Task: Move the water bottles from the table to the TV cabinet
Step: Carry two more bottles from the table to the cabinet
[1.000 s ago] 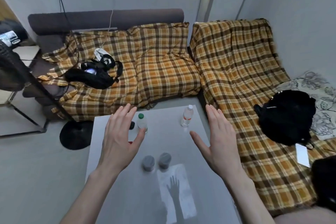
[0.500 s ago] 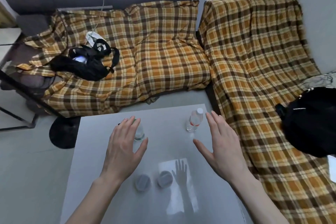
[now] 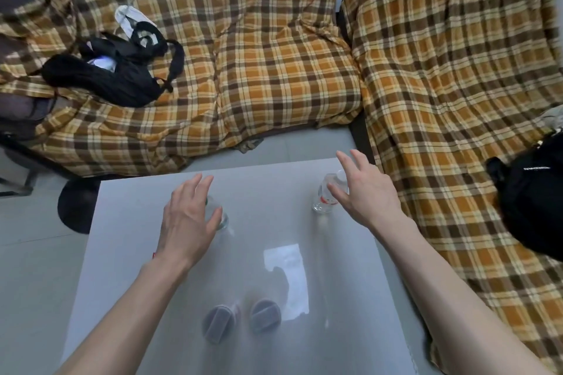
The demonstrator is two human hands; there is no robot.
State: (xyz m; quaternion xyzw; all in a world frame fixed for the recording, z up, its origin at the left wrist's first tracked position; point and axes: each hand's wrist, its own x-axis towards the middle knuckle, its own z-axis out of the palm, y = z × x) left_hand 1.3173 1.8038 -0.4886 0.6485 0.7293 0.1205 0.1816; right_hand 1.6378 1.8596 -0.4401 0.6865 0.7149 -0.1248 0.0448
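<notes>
Bottles are standing near the surface's far edge; I am reaching my wide-open hands, left hand and right hand, toward the left bottle and right bottle, nothing moved yet.

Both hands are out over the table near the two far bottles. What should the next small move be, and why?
Probably close each hand around its bottle. The left hand is open with the left bottle just beyond its palm, and the right hand is open beside the right bottle. Both bottles stand on the table, neither gripped yet.

Bare table between both bottles — two grey-lidded jars near front edge
</notes>
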